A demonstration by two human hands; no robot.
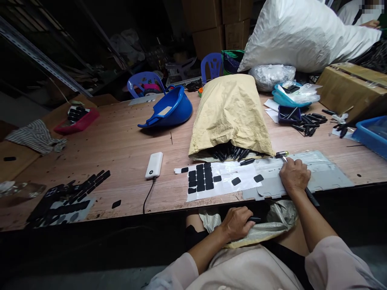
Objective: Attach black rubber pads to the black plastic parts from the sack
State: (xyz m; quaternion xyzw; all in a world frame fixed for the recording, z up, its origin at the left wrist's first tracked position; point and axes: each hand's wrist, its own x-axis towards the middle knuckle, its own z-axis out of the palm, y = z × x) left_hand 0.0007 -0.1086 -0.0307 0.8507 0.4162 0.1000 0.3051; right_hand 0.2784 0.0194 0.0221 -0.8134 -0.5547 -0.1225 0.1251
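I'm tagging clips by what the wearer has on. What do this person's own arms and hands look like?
Both arms are in loose, pale pink sleeves. The left sleeve and right sleeve end near the elbows, leaving the forearms bare. The left hand and right hand are ungloved, and no ring, watch or bracelet shows.

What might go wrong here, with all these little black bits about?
The black cable of the white oblong power bank reaches the edge of the wooden table; a knee might snag it. Black stick parts spilling from the tan woven sack may roll onto the white sheet of black pads. The left hand pinches a small black part above the lap; it could slip.
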